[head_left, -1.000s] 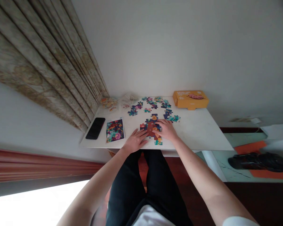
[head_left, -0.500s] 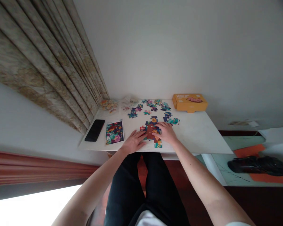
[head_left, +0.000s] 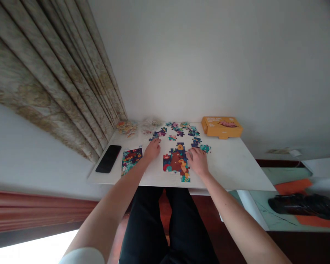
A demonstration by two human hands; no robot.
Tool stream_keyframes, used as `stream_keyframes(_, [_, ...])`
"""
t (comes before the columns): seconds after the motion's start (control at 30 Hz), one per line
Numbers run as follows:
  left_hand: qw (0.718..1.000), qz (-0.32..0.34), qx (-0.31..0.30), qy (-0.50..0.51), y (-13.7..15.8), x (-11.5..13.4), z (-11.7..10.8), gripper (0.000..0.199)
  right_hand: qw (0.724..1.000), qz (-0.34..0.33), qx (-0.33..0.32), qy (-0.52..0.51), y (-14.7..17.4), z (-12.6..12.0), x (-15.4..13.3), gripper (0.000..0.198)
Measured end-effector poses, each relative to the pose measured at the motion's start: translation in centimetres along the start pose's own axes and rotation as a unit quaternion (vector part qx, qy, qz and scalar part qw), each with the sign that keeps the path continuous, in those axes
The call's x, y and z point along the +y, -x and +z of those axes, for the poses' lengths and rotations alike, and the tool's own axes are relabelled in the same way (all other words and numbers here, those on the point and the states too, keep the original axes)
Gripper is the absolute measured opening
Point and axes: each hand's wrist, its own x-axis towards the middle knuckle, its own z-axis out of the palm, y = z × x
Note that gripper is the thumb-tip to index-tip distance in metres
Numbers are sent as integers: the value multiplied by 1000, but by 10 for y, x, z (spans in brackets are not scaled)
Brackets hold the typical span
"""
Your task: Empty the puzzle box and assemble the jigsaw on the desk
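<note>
A partly joined jigsaw puzzle (head_left: pixel 176 160) lies near the front edge of the table, showing a brown figure on dark blue. My left hand (head_left: pixel 153 149) reaches to the loose puzzle pieces (head_left: pixel 161 134) on the left, its fingertips at the lowest of them and its fingers stretched forward. Just right of the joined part rests my right hand (head_left: pixel 198 160), fingers loosely bent and apart, with nothing visible in them. More loose pieces (head_left: pixel 196 140) lie directly beyond that hand. A single piece (head_left: pixel 172 138) lies above the joined part.
A picture card (head_left: pixel 132 158) lies partly under my left forearm, with a black phone (head_left: pixel 108 158) beside it. At the back left are orange-toned pieces (head_left: pixel 127 127) and a clear plastic bag (head_left: pixel 151 124). A yellow box (head_left: pixel 222 127) stands at the back right, against the wall.
My left hand has left the joined puzzle and moved up and left to the loose pieces. My right hand has slid slightly right off the puzzle, uncovering it. The view has tilted up slightly.
</note>
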Motion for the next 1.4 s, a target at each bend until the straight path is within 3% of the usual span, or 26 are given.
stream_keyframes(0.13, [999,-17,-25,-44,-32,-1,9,51,997,57,42,39,0,6,3,38])
stream_keyframes(0.3, [995,-11,-56,-88,-40,7,24,51,984,168,51,44,-1,13,6,48])
stream_keyframes(0.47, [995,21,-59,-81,-31,8,25,48,992,122,45,-5,-1,22,12,49])
stream_keyframes(0.7, [997,2,14,-69,-15,4,21,43,988,139,64,-4,1,21,22,45])
stream_keyframes(0.87, [996,-7,43,-82,-15,5,20,42,977,199,65,44,6,4,57,52])
stream_keyframes(1.0, [994,-6,48,-95,-17,7,18,39,987,152,19,43,2,-16,91,52])
stream_keyframes(1.2, [995,-16,27,-93,-17,11,16,38,993,111,-27,8,-13,-27,127,35])
stream_keyframes(1.33, [995,-21,35,-89,-18,11,17,38,990,144,6,-5,-19,-23,127,34])
stream_keyframes(1.4, [995,-20,42,-87,-18,10,18,37,991,131,9,-15,-22,-20,121,36])
